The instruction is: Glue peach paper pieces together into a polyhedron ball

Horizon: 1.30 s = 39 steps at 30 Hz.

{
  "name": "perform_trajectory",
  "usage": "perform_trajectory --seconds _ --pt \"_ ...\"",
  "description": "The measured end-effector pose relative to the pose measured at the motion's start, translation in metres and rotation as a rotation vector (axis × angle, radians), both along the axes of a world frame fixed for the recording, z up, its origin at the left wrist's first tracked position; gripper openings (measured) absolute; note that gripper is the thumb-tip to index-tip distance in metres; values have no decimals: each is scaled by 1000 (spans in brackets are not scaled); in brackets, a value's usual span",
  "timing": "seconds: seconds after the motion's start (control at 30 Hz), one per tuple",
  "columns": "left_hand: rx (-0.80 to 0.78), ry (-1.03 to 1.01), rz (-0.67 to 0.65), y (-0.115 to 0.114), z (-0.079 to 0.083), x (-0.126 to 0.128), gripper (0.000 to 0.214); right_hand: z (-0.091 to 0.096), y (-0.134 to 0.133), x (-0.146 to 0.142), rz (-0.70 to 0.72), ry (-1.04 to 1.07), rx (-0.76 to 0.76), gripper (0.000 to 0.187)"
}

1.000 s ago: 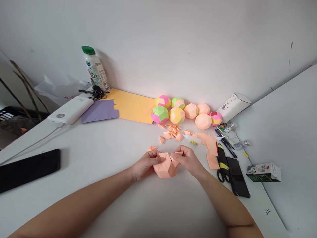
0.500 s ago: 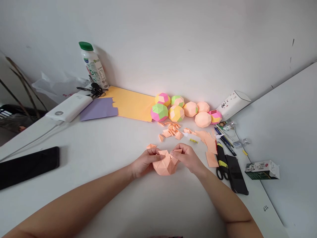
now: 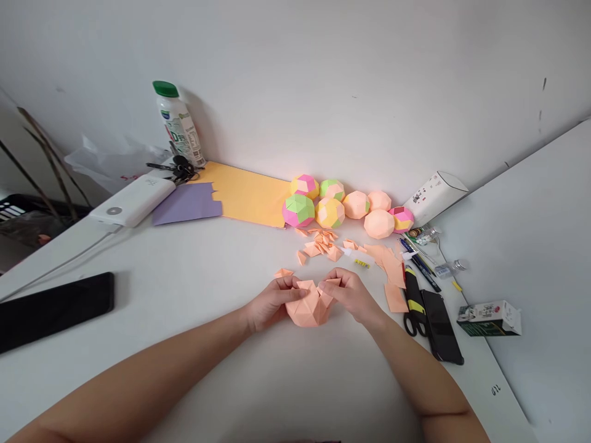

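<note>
Centrally on the white table (image 3: 194,289), a part-built peach paper shell (image 3: 308,309) sits between the two hands, near the front edge of the clutter. The left hand (image 3: 271,303) closes on the shell's left rim, thumb on top and fingers curled beneath. The right hand (image 3: 351,295) pinches the right rim, its fingertips (image 3: 329,287) meeting over a raised flap. The shell thus lies directly between both sets of fingers, touching each. Its rounded, faceted underside faces the camera and downward; its open, notched rim points up and away toward the wall. Its long axis runs left to right, from one hand to the other. Whether the underside rests on the table or is lifted just clear is uncertain from this angle. Loose folded peach pieces (image 3: 323,243) lie just beyond the hands. A row of finished paper balls (image 3: 333,212) stands against the wall. Black scissors (image 3: 414,306) and a dark phone (image 3: 442,327) lie to the right of the right hand.
</note>
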<state>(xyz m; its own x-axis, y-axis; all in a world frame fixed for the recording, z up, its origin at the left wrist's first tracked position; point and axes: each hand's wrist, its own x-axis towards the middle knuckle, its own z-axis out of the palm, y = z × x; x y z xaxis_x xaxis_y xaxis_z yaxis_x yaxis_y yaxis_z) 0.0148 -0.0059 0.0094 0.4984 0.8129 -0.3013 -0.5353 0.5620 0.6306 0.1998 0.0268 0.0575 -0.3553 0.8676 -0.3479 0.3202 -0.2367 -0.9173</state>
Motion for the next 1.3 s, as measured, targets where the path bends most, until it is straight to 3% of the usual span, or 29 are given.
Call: perform_trajectory --seconds 1.3 --pt "-1 15 5 2 -2 0 10 2 1 0 52 30 23 21"
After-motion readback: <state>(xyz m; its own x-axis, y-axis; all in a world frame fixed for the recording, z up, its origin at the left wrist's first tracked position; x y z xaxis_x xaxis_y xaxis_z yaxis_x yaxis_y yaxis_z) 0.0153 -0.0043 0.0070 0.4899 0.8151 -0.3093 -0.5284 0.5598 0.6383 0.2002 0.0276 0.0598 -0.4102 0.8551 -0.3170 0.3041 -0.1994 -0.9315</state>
